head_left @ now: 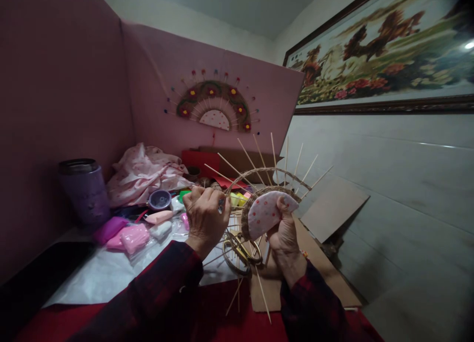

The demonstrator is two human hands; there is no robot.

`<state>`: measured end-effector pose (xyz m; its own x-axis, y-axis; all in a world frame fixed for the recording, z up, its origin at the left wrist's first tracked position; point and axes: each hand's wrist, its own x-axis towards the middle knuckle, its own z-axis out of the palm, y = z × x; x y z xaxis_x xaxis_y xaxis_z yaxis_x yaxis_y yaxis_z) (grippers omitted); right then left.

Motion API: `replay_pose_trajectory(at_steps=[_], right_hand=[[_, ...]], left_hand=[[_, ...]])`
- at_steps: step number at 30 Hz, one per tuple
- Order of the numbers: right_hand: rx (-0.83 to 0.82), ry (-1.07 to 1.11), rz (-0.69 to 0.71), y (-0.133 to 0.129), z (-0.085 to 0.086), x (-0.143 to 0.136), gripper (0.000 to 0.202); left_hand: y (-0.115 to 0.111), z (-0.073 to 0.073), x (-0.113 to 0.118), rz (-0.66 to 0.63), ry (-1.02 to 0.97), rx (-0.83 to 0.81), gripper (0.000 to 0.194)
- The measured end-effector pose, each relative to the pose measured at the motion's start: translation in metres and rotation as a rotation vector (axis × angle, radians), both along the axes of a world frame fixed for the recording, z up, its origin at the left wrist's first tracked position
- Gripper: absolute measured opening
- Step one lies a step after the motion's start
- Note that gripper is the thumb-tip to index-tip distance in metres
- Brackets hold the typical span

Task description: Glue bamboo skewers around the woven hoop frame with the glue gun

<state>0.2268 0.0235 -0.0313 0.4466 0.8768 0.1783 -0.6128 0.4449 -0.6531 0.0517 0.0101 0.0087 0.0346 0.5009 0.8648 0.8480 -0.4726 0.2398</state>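
Observation:
A half-round craft piece (264, 211) has a white panel with red dots, a woven brown rim and thin wooden sticks fanning outward. My right hand (285, 233) grips its lower right side, thumb on the panel's front. An outer woven band (255, 173) arches across the sticks, apart from the rim along the top. At the band's left end is my left hand (207, 213), its fingers closed; what lies between the fingertips is hidden. Below the piece, scissors (240, 253) with gold-coloured handles lie among loose sticks (262, 292).
A purple tumbler (84, 191) stands at the left beside pink cloth (144, 171). Pink and purple packets (135, 237) lie on white sheeting. Cardboard (322, 263) is at the right. A finished-looking fan piece (213, 100) hangs on the pink board behind.

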Motion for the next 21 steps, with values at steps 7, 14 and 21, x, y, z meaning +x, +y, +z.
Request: replay_pose_trajectory(at_steps=[7, 14, 21], right_hand=[[-0.035, 0.023, -0.019, -0.0031, 0.0036, -0.0037, 0.039], [-0.033, 0.024, -0.026, -0.0023, 0.0042, -0.0031, 0.040], [-0.030, 0.021, -0.012, -0.0010, 0.0028, -0.0028, 0.040]], left_hand=[[0.0022, -0.0014, 0.0030, 0.022, -0.026, 0.047, 0.014], [0.0016, -0.0010, 0.0029, 0.030, -0.020, 0.027, 0.014], [0.0018, -0.0022, 0.0022, 0.026, -0.010, 0.016, 0.016]])
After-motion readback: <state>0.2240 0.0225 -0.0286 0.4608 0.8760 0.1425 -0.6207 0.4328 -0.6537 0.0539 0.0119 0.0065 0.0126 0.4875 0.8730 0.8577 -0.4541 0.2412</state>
